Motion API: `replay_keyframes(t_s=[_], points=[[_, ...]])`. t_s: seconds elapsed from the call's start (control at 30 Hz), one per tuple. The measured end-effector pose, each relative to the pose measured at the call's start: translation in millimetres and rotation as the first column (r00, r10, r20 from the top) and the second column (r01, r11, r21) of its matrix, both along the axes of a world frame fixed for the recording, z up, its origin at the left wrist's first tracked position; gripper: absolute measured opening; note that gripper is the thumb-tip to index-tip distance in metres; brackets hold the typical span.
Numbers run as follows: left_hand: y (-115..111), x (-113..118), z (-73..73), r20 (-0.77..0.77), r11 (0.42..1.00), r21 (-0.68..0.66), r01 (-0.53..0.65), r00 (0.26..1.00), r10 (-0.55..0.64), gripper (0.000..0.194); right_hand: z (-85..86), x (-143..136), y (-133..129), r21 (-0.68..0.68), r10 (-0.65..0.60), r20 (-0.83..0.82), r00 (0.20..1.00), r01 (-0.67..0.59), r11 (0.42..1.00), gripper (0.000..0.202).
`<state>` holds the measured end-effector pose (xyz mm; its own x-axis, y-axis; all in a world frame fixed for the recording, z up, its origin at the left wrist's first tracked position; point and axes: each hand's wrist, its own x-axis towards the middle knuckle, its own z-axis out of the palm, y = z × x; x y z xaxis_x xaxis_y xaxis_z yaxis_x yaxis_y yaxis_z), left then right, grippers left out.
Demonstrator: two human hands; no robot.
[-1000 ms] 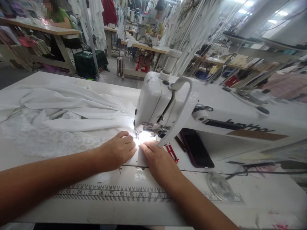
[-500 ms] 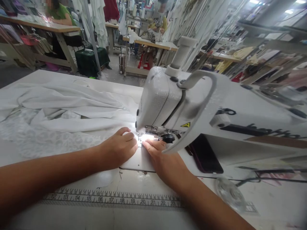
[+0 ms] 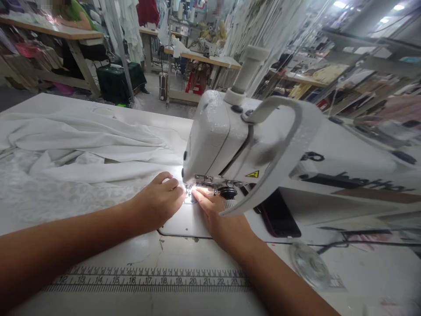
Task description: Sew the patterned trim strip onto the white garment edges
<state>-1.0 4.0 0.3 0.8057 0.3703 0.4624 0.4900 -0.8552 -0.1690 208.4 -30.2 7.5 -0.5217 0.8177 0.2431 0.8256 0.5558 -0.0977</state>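
Note:
My left hand [image 3: 164,197] is closed, its curled fingers gripping the edge of a white fabric [image 3: 131,169] just left of the needle area. The fabric spreads leftward in folds, with a patterned part [image 3: 88,199] in front. Under the head of a white sewing machine [image 3: 210,131] my right hand [image 3: 219,215] has its fingers pressed together, tips beside the lit presser foot [image 3: 189,195]. Glare and the machine hide what those fingertips hold. Both hands lie close together, one on each side of the foot.
A dark phone [image 3: 281,215] lies beneath the machine arm. A clear round object [image 3: 309,263] rests at the right. A printed ruler scale [image 3: 148,280] runs along the table's front. Behind stand other worktables [image 3: 49,28], hanging garments and a person in green [image 3: 77,17].
The whole view has shifted slightly, moving the scene a little left in the picture. Both hands keep nearly the same place at the presser foot; the fabric looks much the same.

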Motion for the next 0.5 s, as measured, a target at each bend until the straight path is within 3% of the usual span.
replay_keyframes(t_s=[0.23,0.5], points=[[2.0,3.0,2.1,0.005,0.999,0.001,-0.047,0.999,0.047,0.032,0.2,-1.4,8.5,-0.057,-0.072,0.039,0.997,0.074,0.996,0.033],[1.2,2.9,-0.1,0.032,0.994,-0.085,-0.071,0.997,0.074,0.034,4.8,-2.8,8.1,-0.038,-0.069,0.059,0.996,0.072,0.997,0.030]])
